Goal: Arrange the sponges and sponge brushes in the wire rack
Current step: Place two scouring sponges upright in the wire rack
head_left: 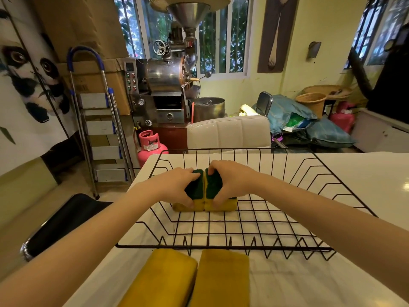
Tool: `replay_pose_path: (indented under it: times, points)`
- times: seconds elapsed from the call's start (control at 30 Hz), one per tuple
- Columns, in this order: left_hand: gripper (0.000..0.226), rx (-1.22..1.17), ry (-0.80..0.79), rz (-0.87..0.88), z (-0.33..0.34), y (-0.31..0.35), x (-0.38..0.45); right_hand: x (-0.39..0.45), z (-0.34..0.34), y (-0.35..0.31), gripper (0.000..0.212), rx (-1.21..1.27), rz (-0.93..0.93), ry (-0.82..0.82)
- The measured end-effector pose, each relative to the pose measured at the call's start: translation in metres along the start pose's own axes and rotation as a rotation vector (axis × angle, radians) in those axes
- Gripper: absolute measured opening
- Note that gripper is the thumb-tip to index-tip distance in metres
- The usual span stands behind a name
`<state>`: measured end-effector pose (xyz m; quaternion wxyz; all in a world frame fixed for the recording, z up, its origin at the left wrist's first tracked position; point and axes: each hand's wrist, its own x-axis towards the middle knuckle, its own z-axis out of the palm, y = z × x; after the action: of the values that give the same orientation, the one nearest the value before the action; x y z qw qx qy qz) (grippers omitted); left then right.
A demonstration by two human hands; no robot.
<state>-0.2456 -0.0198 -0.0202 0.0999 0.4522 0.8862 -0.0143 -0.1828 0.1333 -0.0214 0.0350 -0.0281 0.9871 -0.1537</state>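
Observation:
A black wire rack (pixel 243 218) sits on the white table. Inside it, toward the middle left, two yellow sponges with dark green scrub tops lie side by side and touch along their inner edges. My left hand (pixel 177 187) grips the left sponge (pixel 194 189) from its left side. My right hand (pixel 232 182) grips the right sponge (pixel 214 185) from its right side. Both sponges rest on the rack's floor. Two more yellow sponges (pixel 161 280) (pixel 221 282) lie on the table in front of the rack, close to me.
The white table (pixel 365 173) extends to the right of the rack. A black chair seat (pixel 64 222) stands at the left, a white chair back (pixel 228 131) behind the table. Beyond are a stepladder (pixel 99 120), a pink gas cylinder (pixel 148 145) and a metal roasting machine (pixel 170 78).

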Motion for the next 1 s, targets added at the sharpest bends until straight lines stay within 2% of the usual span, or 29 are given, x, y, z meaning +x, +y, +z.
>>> replay_pose_path:
  times: [0.2,0.37,0.47,0.53,0.67,0.77,0.9,1.0]
  points:
    - [0.066,0.056,0.012,0.009,0.004,0.001,0.001,-0.003,0.006,0.004,0.065,0.041,-0.005,0.014]
    - [0.068,0.206,0.023,-0.023,0.007,0.009,-0.002,-0.005,0.005,-0.005,0.066,-0.291,-0.034,0.047]
    - [0.057,0.288,0.069,-0.037,0.008,0.017,-0.007,-0.010,0.005,-0.013,0.062,-0.330,-0.026,0.027]
    - [0.053,0.201,0.049,-0.031,0.004,0.020,-0.016,-0.015,0.005,-0.016,0.060,-0.290,-0.020,0.005]
    - [0.047,-0.107,0.033,0.009,-0.013,0.032,-0.046,-0.038,-0.007,-0.031,0.059,-0.010,-0.014,-0.018]
    - [0.058,-0.170,0.135,0.007,-0.021,0.046,-0.078,-0.067,-0.015,-0.048,0.071,0.050,-0.109,0.119]
    - [0.059,-0.279,0.375,0.067,-0.017,0.067,-0.126,-0.112,-0.013,-0.068,0.064,0.214,-0.253,0.325]
    - [0.059,-0.296,0.504,0.105,-0.003,0.081,-0.156,-0.145,0.001,-0.074,0.057,0.278,-0.327,0.409]
